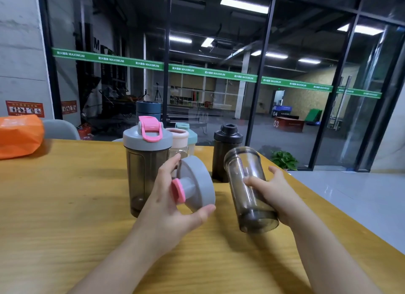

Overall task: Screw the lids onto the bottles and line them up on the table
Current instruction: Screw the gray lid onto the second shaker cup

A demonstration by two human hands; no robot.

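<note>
My left hand [166, 197] grips a grey lid [197, 184]; my right hand [274, 192] holds an open smoky bottle [247, 188] tilted, right of the lid, above the bench [65, 206].

A wooden table [65, 206] fills the foreground. Behind it runs a glass wall [306, 118] in dark frames, crossed by a green strip [210, 72] printed MAXIMUM. Left of the glass is a grey concrete wall [19, 63] bearing a red sign [24, 109]; a grey chair back [60, 129] shows below it at the table's far edge. Right of the table lie pale glossy floor tiles [350, 195], with a potted plant [284, 160] at the foot of the glass. Through the glass, a dim hall has lit ceiling lights [244, 5], a tripod [157, 94] and a red box [289, 123] marked 03.
</note>
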